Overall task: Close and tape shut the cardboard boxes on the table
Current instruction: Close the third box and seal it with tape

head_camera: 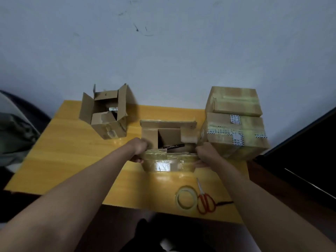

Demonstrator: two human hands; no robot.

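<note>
**A:** What's on my feed: open box [169, 142] at center frame, on the yellow table [72, 157]. Left hand [141, 149] on the box's left side, right hand [205, 153] on its right side. Both grip the near flap [170, 161], the one covered in glossy tape.

**B:** Fingers?

**A:** Left: curled over the flap's top left corner, thumb below on the outside. Right: curled round the flap's right edge. Both are a bit blurred, so I can't tell individual fingers.

**B:** Other flaps?

**A:** Far flap [168, 124] stands up, side flaps partly in. I see a black pen [173, 146] lying inside.

**B:** Other boxes?

**A:** Second open box [107, 113], upper left of the table, flaps splayed, some small item inside that I can't make out. Two taped boxes [234, 124] stacked at right of frame, the lower one just beside the center box and the right hand.

**B:** Tools?

**A:** Tape roll [185, 197] lying flat at the table's near edge, lower center-right. Red scissors [205, 199] just right of it, touching or nearly so, blades pointing toward the center box. Neither hand is on them.
</note>
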